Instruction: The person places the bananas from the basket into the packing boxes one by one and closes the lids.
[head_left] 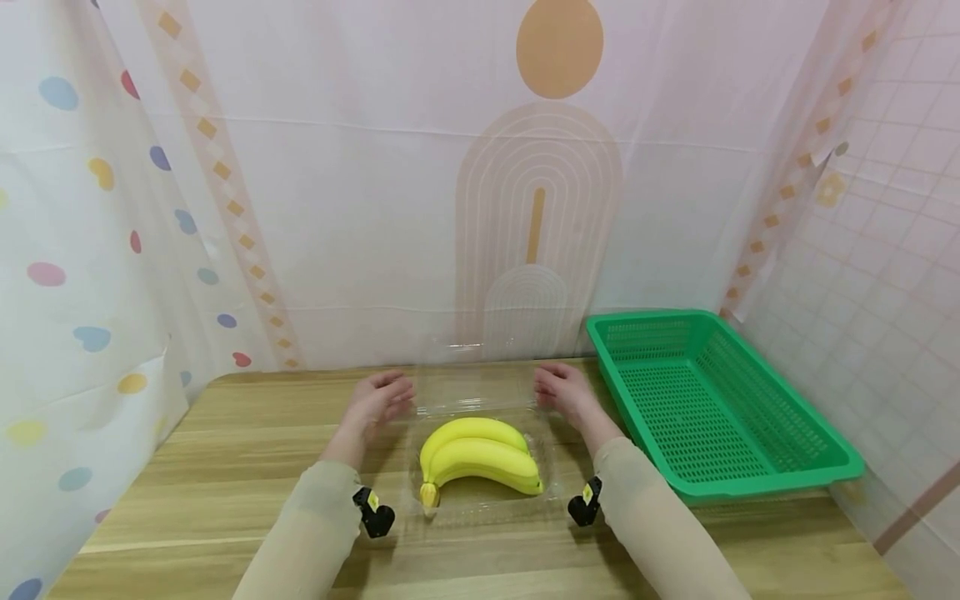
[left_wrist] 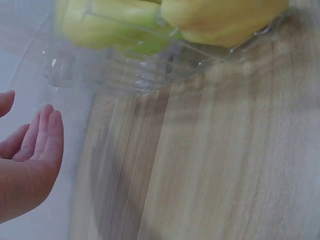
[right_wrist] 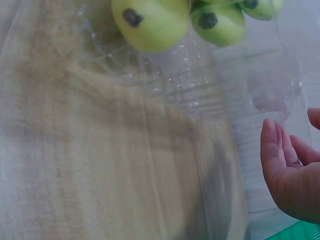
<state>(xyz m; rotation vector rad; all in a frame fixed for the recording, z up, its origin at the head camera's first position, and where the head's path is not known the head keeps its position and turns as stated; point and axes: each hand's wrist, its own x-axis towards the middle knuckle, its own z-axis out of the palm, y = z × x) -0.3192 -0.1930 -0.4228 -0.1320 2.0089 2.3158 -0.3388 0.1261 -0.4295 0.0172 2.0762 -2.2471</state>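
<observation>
A bunch of yellow bananas (head_left: 483,457) lies in a clear plastic clamshell box (head_left: 498,514) on the table. The box's transparent lid (head_left: 477,385) stands raised at the back. My left hand (head_left: 380,400) is at the lid's left side, and my right hand (head_left: 564,392) is at its right side. In the left wrist view, the fingers (left_wrist: 47,131) are loosely extended near the lid corner, thumb apart from them. Likewise in the right wrist view, the fingers (right_wrist: 275,145) point up just below a lid corner, with nothing between them and the thumb. Green banana tips (right_wrist: 218,31) show through the plastic.
A green perforated plastic basket (head_left: 750,479) stands at the right of the wooden table (head_left: 247,450), beyond my right forearm. Patterned curtains (head_left: 360,208) hang behind the table and along both sides.
</observation>
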